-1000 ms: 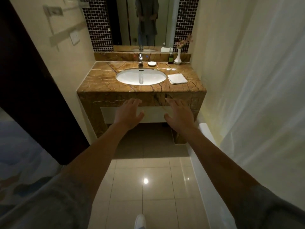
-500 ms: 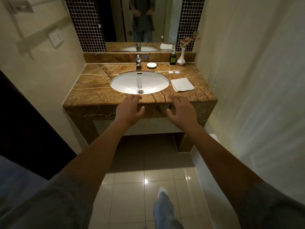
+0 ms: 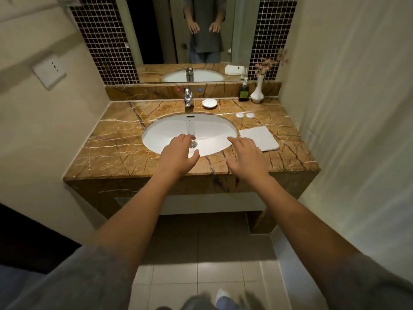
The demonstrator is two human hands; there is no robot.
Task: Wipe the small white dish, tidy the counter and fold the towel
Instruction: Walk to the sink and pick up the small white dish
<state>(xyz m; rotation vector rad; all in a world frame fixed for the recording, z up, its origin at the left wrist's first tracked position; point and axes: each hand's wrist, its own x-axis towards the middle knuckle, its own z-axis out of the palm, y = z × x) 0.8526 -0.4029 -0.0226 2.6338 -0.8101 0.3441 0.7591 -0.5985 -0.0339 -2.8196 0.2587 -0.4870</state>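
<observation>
Front rim of the sink point(image 3: 156, 130) and part of its drain – hidden behind the left hand point(image 3: 177, 156). Near corner of the towel point(image 3: 259, 138) covered by the right hand point(image 3: 247, 156). Two small white discs point(image 3: 244, 115) too small to identify. Shoe point(image 3: 222, 296) blurred – cut by the bottom edge.

the small white dish point(image 3: 209, 103), round and shallow, sits upright at the back of the brown marble counter point(image 3: 116, 151), just right of the faucet. the white towel point(image 3: 259, 138) lies flat, folded into a square, on the counter just right of the basin.
</observation>
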